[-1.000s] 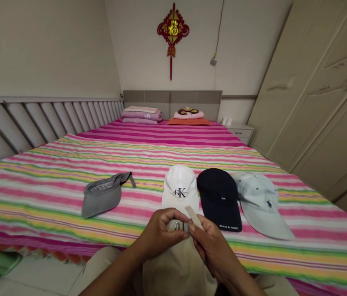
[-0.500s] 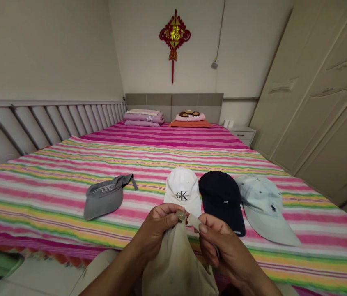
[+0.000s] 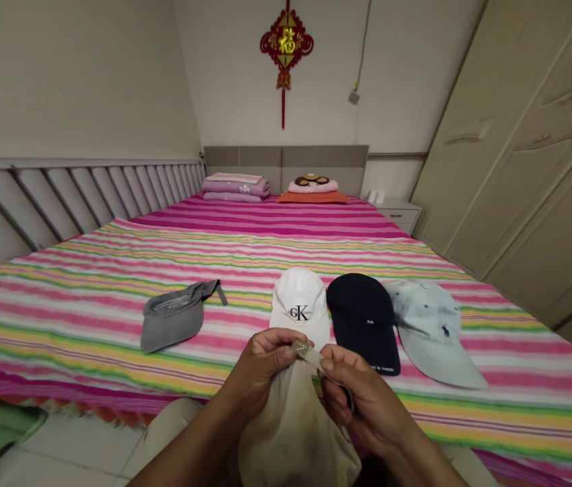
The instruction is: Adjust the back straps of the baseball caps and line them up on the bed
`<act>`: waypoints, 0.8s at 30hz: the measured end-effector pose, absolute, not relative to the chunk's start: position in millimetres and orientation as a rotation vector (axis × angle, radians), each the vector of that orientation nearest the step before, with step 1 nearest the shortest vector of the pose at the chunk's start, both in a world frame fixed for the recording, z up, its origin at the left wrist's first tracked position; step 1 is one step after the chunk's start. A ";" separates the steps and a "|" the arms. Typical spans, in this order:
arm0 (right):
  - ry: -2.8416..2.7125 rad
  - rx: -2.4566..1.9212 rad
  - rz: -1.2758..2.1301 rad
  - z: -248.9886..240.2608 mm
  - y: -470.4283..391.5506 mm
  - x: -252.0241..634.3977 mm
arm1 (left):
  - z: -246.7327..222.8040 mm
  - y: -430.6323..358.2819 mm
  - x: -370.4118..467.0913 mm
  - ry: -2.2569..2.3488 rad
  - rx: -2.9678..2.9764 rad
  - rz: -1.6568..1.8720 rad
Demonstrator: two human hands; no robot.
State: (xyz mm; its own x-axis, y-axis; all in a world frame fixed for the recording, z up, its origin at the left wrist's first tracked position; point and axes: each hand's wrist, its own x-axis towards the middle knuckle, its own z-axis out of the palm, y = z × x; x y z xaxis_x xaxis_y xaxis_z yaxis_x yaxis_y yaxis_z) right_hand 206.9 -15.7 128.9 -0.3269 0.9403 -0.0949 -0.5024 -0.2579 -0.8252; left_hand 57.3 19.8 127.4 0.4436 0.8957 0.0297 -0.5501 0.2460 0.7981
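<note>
A beige cap (image 3: 296, 433) with faint stains hangs below my two hands, close to the bed's near edge. Between thumb and finger, my left hand (image 3: 265, 365) pinches the metal buckle (image 3: 301, 348) at the cap's back. My right hand (image 3: 361, 392) grips the cap's pale strap (image 3: 315, 358), whose end meets the buckle. Whether the strap is threaded through it, I cannot tell. Just beyond my hands lie a white cap (image 3: 300, 297) with black letters, a navy cap (image 3: 361, 311) and a pale blue cap (image 3: 430, 325). Farther left rests a grey visor-like cap (image 3: 174, 321), its strap loose.
A striped sheet (image 3: 113, 270) covers the bed. Folded purple bedding (image 3: 236, 188) and a pink-and-orange stack (image 3: 313, 193) sit by the headboard (image 3: 245, 159). Railings (image 3: 82, 203) run along the left, a wardrobe (image 3: 514, 169) stands right, and a green stool (image 3: 6, 433) is at lower left.
The strap's end and the buckle, earlier slightly apart at an angle, now line up and touch. The buckle has turned flatter. The whole scene sits a little higher in view.
</note>
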 end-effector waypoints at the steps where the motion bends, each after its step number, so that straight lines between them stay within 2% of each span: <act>1: -0.865 -0.743 1.783 129.1 -16.0 207.1 | 127.0 19.6 57.0 0.494 0.855 1.043; 9: -0.855 -0.709 1.832 129.8 -18.6 207.6 | 127.1 17.3 55.3 0.559 0.906 1.068; 24: -1.027 -0.876 1.622 126.7 -20.2 209.0 | 126.6 14.0 54.6 0.657 1.016 1.080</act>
State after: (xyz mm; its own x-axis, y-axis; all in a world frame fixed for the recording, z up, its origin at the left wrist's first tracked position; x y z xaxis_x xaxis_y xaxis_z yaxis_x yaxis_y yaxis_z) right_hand 209.0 -20.2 126.7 -0.2529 0.9653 -0.0657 -0.3533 -0.1554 -0.9225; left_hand 54.6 14.0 126.6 0.3619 0.9316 0.0339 -0.3983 0.1217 0.9091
